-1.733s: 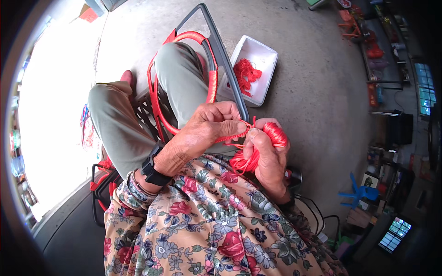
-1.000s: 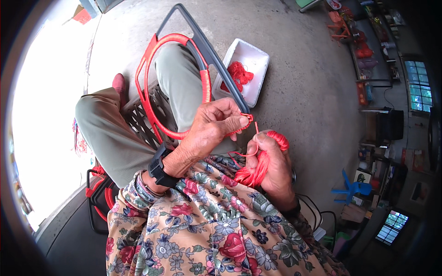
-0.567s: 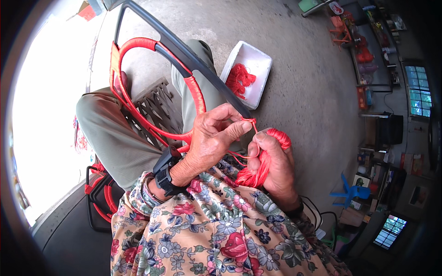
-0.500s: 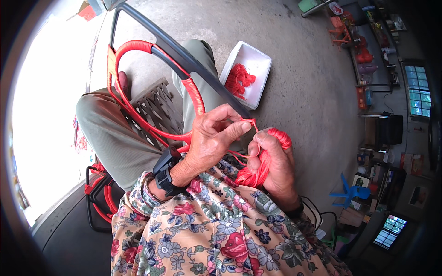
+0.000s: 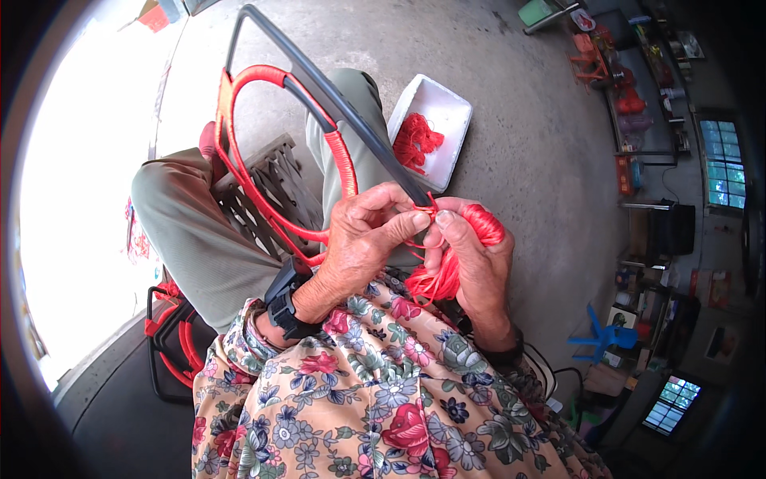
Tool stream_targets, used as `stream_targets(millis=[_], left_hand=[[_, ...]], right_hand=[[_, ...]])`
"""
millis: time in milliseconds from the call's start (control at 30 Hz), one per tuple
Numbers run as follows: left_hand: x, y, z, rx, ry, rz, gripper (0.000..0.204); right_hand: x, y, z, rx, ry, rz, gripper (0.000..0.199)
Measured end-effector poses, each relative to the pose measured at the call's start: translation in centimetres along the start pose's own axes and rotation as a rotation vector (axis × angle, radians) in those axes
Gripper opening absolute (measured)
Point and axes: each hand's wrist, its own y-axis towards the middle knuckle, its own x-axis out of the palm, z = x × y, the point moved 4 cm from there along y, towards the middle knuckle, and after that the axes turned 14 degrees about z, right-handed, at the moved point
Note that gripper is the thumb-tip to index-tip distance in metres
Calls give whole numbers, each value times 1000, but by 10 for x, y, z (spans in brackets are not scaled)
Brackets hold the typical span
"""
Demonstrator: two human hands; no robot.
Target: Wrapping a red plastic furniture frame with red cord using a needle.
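the left hand (image 5: 363, 239) is curled around the dark grey metal frame bar (image 5: 351, 120), thumb and forefinger pinching the red cord (image 5: 428, 209) against it. the right hand (image 5: 471, 259) sits just beside, fingertips meeting the left at the same spot, palm clenched over a bundle of red cord (image 5: 459, 255) (loose strands hang below it). the wrapping point lies between the two hands, the left a touch nearer to the bar, whose long axis runs up and away to the left. a red-wrapped hoop (image 5: 239, 152) rests across the lap. beyond the knee, a white foam tray (image 5: 447, 116) on the concrete floor holds more red cord scraps (image 5: 415, 140).
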Motion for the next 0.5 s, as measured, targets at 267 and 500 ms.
stream_targets(millis=[267, 500], left_hand=[[0, 5, -7, -142, 93, -91, 11], [9, 19, -11, -353, -212, -214, 9]], right_hand=[[0, 1, -9, -86, -271, 124, 9], [0, -1, -3, -318, -252, 228, 5]])
